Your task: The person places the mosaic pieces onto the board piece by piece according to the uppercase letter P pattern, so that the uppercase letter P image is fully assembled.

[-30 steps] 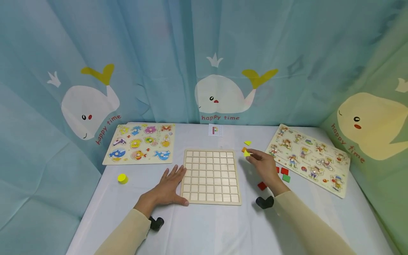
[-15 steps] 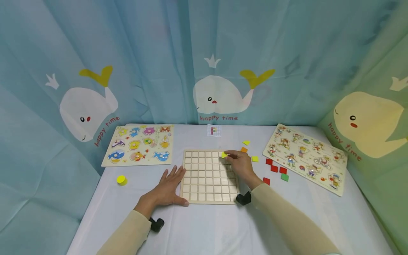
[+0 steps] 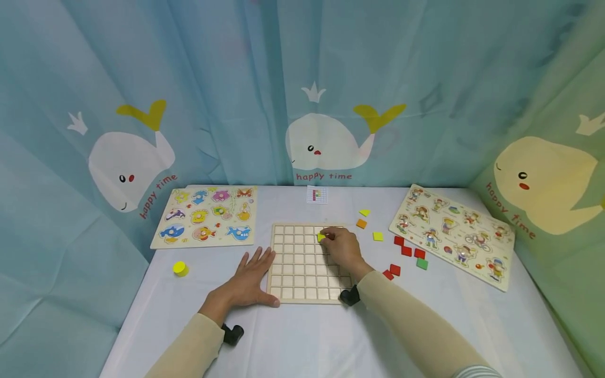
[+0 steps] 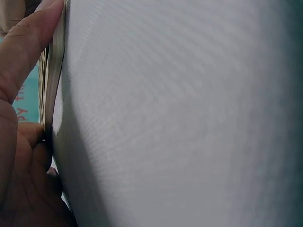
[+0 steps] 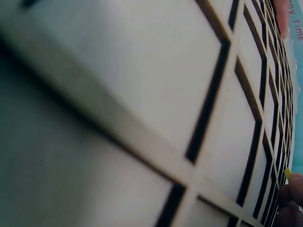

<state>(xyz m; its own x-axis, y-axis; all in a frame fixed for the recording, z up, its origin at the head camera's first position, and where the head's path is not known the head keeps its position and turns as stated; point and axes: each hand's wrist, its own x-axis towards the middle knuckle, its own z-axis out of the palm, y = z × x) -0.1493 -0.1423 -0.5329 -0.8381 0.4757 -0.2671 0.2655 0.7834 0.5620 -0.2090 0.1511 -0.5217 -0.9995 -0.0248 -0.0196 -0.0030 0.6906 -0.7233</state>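
A pale wooden grid board (image 3: 294,270) with square cells lies in the middle of the white table. My left hand (image 3: 248,281) rests spread along its left edge, thumb at the near left corner. In the left wrist view the thumb (image 4: 23,47) lies against the board's side. Over the far right part of the grid, my right hand (image 3: 343,248) pinches a small yellow tile (image 3: 321,238) between thumb and fingertips. The fingers partly hide this tile. In the right wrist view the yellow tile (image 5: 288,173) shows at the fingertips, close over the cells.
Right of the board lie a yellow triangle (image 3: 364,212), an orange tile (image 3: 361,223), a yellow square (image 3: 378,236), several red tiles (image 3: 406,251) and a green tile (image 3: 422,264). Picture puzzle boards (image 3: 203,239) (image 3: 472,275) flank them. A printed card (image 3: 317,195) and yellow cylinder (image 3: 180,269) stand apart.
My right hand has moved left from the loose tiles onto the board, carrying the yellow tile, then slightly nearer and further left. My left hand has stayed in place.
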